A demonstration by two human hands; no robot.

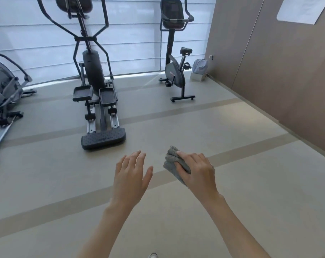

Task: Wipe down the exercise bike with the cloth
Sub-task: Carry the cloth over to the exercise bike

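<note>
Both arms are stretched out in front over the pale floor point(232, 211), and the right hand point(197, 172) has the grey cloth point(172, 161) bunched up, its fingers point(184, 157) and thumb curled over it in a firm grip. The left hand point(131, 175) is just beside it, palm down, fingers straight and spread, holding nothing at all. Up ahead, well apart from the hands, the exercise bike point(174, 71) stands upright on its two floor bars near the window blinds point(135, 43), black saddle to the right, console and handlebars up top. Neither hand touches it. Right of the bike, by the brown wall panel point(269, 62), a light bundle point(199, 66) sits on a white box point(197, 76). Left of centre there's a big elliptical trainer point(94, 81), foot plates side by side, rear step pad pointing our way. A second machine point(3, 90) pokes in from the left edge, only partly in shot.
</note>
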